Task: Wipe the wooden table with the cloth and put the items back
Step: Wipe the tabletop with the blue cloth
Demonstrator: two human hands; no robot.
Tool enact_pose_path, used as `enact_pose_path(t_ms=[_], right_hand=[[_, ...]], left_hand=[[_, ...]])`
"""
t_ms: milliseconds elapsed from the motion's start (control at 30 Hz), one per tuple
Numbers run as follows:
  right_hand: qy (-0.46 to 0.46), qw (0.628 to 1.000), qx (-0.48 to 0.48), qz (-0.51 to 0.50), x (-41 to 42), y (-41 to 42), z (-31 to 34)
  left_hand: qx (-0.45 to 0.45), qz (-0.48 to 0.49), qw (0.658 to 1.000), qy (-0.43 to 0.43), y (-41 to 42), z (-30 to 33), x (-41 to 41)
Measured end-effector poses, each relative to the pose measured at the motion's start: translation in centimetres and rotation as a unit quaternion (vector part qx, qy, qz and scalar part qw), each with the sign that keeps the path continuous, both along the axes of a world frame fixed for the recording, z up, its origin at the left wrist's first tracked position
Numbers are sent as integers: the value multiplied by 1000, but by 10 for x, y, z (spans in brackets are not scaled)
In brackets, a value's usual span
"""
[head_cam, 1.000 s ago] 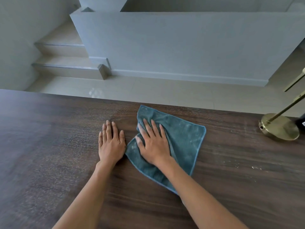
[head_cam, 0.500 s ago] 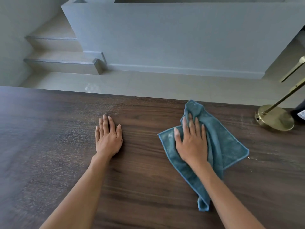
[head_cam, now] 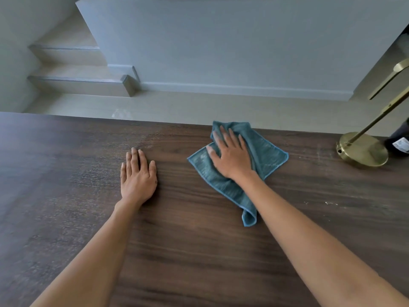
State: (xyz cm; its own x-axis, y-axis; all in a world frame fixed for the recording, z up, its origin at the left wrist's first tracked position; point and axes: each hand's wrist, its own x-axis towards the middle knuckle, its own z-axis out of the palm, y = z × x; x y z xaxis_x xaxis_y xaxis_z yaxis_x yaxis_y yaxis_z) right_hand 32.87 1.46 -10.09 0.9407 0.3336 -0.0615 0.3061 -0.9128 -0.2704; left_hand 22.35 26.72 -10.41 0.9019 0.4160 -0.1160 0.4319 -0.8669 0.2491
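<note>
Two bare forearms reached up from the near edge of the wooden table [head_cam: 199, 251], whose top was dark brown with long streaks of grain running left to right and a dull, slightly speckled sheen toward its left side. The left hand [head_cam: 138, 176] lay flat on the wood around the middle of the table, palm down, fingers together and extended, gripping nothing. Well apart from it to the right, the right hand [head_cam: 231, 155] pressed palm-down on the cloth [head_cam: 267, 156] with fingers spread and flat — open, pinning the fabric rather than clutching it. The cloth was teal, soft and napped like microfibre, edged with lighter blue stitching; it lay rumpled near the far edge of the table, one fold bunched under the fingertips at that edge and a narrow tail curling back toward the near side beside the wrist. Pale smears and a few white specks marked the wood to the right of it. Near the far right corner stood a round brass base [head_cam: 363, 149] with slim brass rods slanting up out of view — metallic, smooth and glossy. Beyond the table lay a pale tiled floor [head_cam: 199, 107], grey steps [head_cam: 73, 83] and a plain grey wall [head_cam: 221, 45].
</note>
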Motion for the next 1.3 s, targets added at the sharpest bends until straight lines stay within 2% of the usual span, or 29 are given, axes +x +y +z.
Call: enact_pose_path(t_ms=[133,300,467,700,900,1067,1167,1300], right_hand=[[-13,999,-6,-51,-18,-57,-4],[-40,994,-2,-106,-115,-88,-6],[-36,999,25,-21,-201,-29,-7],[7,999,27,31,-116,7,-1],[18,999,10,-35,-46,-61,2],[2,993,10,-118,-83,-120,-2],[-34,991,19,-129,-133,-127,-7],[-54,991,28,-123,-191,-94,-10]], left_hand=[[-9,5,1000,8,-1,2,1],[-13,2,1000,17,0,3,0],[-14,-8,999,31,2,1,0],[-12,17,1000,17,-37,3,-11],[5,-50,999,-7,-88,6,-19],[16,-160,987,-9,-122,11,-12],[23,-136,990,-5,-139,7,-10],[39,-126,991,-22,-141,0,-11]])
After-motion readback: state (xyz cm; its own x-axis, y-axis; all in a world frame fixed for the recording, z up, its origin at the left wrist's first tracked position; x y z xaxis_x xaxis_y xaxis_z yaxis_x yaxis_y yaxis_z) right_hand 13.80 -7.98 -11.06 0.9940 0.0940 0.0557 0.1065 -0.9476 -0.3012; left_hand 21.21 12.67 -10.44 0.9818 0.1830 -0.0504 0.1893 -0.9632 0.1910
